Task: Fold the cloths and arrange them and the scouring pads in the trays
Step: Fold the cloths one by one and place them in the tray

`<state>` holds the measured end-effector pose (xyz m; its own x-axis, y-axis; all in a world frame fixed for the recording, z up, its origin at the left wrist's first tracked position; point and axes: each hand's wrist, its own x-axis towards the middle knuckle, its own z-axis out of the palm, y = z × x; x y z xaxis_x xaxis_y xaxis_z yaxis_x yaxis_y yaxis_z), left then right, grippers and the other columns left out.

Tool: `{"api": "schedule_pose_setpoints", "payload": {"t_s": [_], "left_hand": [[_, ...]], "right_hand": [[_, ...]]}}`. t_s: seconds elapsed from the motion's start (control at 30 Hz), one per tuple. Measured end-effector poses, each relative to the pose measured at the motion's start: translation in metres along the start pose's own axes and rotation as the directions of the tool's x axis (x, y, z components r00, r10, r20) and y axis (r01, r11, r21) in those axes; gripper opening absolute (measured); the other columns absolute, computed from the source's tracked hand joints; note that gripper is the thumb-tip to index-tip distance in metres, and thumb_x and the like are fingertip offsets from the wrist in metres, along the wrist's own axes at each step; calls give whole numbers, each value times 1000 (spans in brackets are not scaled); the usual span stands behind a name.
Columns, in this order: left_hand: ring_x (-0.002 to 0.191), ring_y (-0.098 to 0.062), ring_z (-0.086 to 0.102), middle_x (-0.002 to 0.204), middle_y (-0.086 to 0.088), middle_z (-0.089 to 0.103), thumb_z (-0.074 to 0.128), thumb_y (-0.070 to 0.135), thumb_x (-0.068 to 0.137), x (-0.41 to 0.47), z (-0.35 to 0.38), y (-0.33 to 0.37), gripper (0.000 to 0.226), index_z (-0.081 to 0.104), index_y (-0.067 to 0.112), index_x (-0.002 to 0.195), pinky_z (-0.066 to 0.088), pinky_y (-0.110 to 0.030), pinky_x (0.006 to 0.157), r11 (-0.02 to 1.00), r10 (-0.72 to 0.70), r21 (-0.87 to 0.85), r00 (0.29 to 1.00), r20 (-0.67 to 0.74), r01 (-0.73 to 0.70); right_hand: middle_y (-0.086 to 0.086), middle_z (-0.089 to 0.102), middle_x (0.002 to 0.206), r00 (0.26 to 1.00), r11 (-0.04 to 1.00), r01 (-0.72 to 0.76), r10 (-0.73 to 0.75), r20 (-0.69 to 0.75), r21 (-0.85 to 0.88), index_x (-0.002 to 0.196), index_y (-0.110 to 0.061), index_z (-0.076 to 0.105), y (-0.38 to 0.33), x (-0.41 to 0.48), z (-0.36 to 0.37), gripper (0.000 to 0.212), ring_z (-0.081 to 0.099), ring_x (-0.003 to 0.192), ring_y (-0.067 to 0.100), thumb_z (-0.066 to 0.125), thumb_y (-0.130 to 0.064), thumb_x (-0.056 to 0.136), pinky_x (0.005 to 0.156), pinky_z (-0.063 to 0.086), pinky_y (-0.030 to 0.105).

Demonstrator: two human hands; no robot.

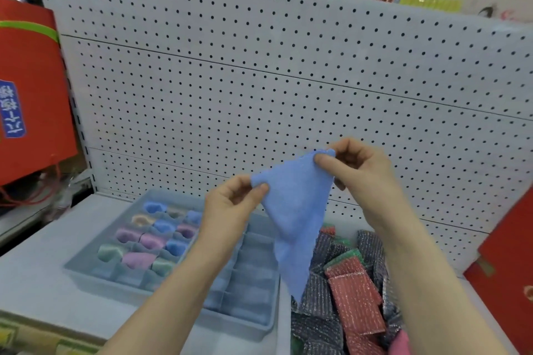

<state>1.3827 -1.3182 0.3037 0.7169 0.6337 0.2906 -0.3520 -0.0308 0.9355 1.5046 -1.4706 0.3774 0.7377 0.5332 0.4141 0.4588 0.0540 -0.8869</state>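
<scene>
- Pinching two upper corners of the soft blue square microfibre cloth [294, 210], the left hand [230, 204] and the right hand [357, 170] are holding it in the air, thumb against fingers on each side; the cloth is hanging in a limp triangle between the grey plastic compartment tray [95, 278] and the heap of glittery red, grey and green scouring pads [354, 297].
- The lower tip is dangling just over the pads. Their rough mesh is likely waiting to snag the nap if the cloth is lowered there, dragging a fold crooked.
- Both grips are sitting right at the edge of the fabric, so a tug to square the corners is risking a slip and a drop into the heap.
- The cloth is hanging skewed, the right corner higher than the left; folding from this is likely giving uneven edges and a bundle too bulky for a cell.
- The left forearm is crossing above the tray's bare right-hand cells. Reaching down carelessly is risking a knock to the rolled pastel cloths [150, 239] already seated in the left cells.
</scene>
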Motion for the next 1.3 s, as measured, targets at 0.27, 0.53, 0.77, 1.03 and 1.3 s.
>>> {"api": "schedule_pose_setpoints", "payload": {"t_s": [0.27, 0.53, 0.77, 1.03, 1.3], "left_hand": [[70, -4, 65, 75, 9, 74, 68, 13, 90, 35, -5, 45, 10, 73, 19, 83, 55, -23, 72, 986, 117, 119, 993, -16, -114], [72, -8, 65, 79, 6, 72, 64, 12, 93, 34, -7, 48, 8, 70, 14, 88, 56, -23, 70, 992, 113, 53, 993, 36, -115], [61, -12, 61, 71, 5, 66, 64, 20, 93, 30, 11, 27, 10, 65, 16, 84, 50, -24, 61, 978, 110, 190, 984, -138, -83], [69, -5, 65, 80, 9, 68, 67, 25, 91, 10, 52, 31, 10, 61, 20, 84, 50, -20, 61, 883, 377, 342, 920, -110, -321], [72, -1, 66, 77, 10, 69, 66, 25, 91, 9, 53, 35, 10, 63, 21, 83, 51, -17, 64, 899, 357, 316, 926, -127, -303]], "right_hand": [[-4, 63, 68, 998, 997, -53, 55, 38, -53, 78, -11, 67, 10, -1, -12, 10, 52, 63, 7, 76, -13, 82, 65, 42, 23], [3, 64, 75, 992, 951, -88, 56, 114, 296, 83, -13, 63, 6, -4, -16, 13, 59, 68, 16, 70, -22, 78, 65, 51, 26], [8, 64, 66, 985, 992, -89, 101, -139, 92, 81, -8, 60, 12, 7, 2, 14, 49, 53, 18, 73, -12, 86, 50, 44, 27], [3, 64, 67, 978, 997, 59, -47, -203, 57, 80, -11, 60, 0, -1, 38, 13, 63, 53, 14, 69, -12, 88, 48, 47, 26], [11, 71, 75, 983, 991, 102, -86, -164, 92, 84, -6, 69, -4, -7, 39, 12, 72, 69, 25, 66, -15, 92, 57, 54, 28]]}}
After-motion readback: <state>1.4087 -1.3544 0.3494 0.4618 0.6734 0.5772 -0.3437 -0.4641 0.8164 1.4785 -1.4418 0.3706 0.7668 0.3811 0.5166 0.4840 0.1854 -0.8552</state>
